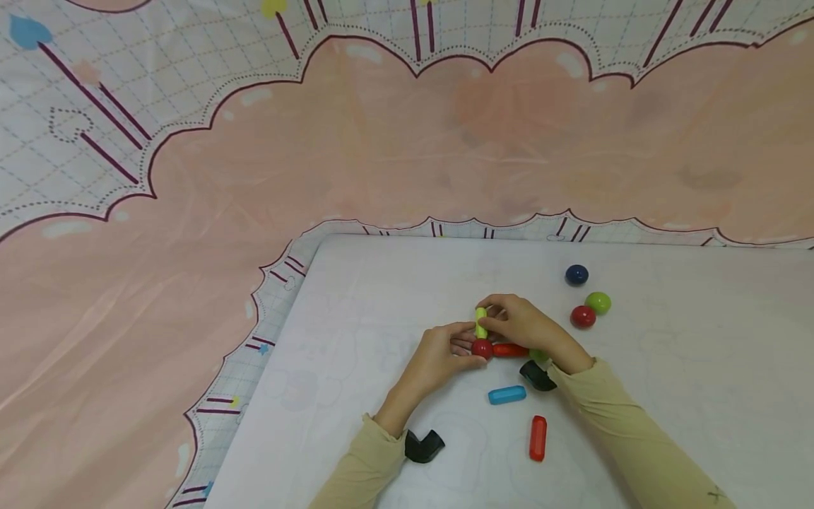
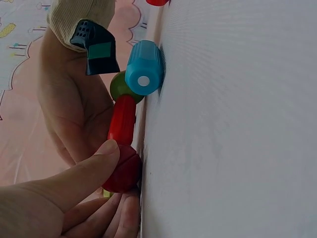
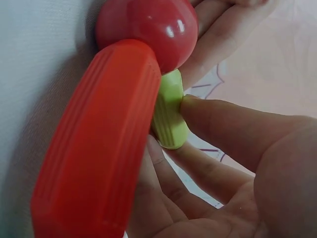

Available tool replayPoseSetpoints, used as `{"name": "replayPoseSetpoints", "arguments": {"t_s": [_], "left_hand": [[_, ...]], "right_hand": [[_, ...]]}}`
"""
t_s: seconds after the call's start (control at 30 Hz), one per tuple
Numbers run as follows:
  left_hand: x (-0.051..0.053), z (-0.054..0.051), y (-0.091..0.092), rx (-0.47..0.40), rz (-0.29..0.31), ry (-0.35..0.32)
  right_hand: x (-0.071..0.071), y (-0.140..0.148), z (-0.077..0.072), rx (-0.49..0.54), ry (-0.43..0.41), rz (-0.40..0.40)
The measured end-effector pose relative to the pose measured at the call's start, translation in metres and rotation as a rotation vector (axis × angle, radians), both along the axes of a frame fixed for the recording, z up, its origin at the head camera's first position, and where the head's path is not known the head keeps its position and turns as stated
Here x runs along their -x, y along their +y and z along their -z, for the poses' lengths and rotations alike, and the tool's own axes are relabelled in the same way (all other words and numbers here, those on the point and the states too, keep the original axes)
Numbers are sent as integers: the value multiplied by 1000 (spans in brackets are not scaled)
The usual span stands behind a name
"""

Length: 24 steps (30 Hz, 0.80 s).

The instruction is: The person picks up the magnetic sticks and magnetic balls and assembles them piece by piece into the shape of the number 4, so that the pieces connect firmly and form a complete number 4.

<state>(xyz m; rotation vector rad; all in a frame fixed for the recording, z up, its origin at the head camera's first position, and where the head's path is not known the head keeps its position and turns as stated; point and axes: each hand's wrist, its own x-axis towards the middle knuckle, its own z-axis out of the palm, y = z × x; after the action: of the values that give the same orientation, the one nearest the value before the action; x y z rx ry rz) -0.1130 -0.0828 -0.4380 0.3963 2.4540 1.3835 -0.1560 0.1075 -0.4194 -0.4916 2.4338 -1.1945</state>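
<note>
A red ball (image 1: 482,348) (image 2: 122,169) is held by the left hand (image 1: 439,359), its thumb on one side and fingers behind. The right hand (image 1: 518,326) pinches a yellow-green stick (image 1: 481,322) (image 3: 170,111) between thumb and fingers; one end of the stick meets the ball. From the ball's other side a red stick (image 1: 510,350) (image 3: 96,144) runs to a green ball (image 1: 537,355), partly hidden by the right wrist in the head view. The right wrist view shows both sticks touching the red ball (image 3: 148,29).
Near the right forearm lies a black elbow piece (image 1: 537,376); another (image 1: 425,447) is beside the left sleeve. A blue stick (image 1: 506,395) and a red stick (image 1: 538,438) lie in front. Dark blue (image 1: 576,275), green (image 1: 598,303) and red (image 1: 583,317) balls sit at the back right.
</note>
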Motion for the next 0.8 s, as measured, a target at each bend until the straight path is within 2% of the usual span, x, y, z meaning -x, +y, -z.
{"name": "replayPoseSetpoints", "arguments": {"t_s": [0.33,0.5,0.8], "left_hand": [[1,0,-1,-12,-4,-2],[1,0,-1,-21,-5,18],[0,-1,-1,-16,5,29]], "right_hand": [[1,2,4,-1,-1,8],[2,3,7,5,13,19],[0,5,4,3,30,17]]}}
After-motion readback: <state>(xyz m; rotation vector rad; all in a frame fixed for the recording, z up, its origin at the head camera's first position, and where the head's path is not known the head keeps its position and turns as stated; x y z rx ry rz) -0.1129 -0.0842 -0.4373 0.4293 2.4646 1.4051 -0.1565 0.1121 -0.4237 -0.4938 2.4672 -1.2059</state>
